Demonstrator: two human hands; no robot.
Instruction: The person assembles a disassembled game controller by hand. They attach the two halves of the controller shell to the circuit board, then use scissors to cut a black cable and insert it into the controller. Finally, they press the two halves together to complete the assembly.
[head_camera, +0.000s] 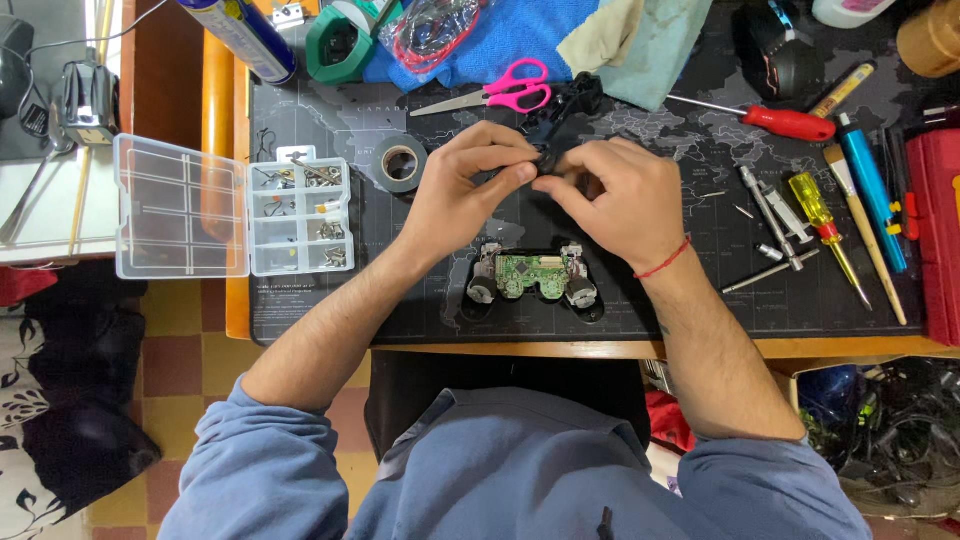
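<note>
Both hands meet above the mat (330, 110). Left hand (462, 190) and right hand (615, 195) are each closed, fingertips pinching a small black part (548, 160) between them; a larger black shell piece (560, 105) extends behind it. Whether the two pieces are joined cannot be told. The opened controller board (532, 275) lies just below the hands, near the table edge. Judgement: grip should stay light and square, with the part held over the mat so any loose piece lands there, clear of the parts box (300, 215)
</note>
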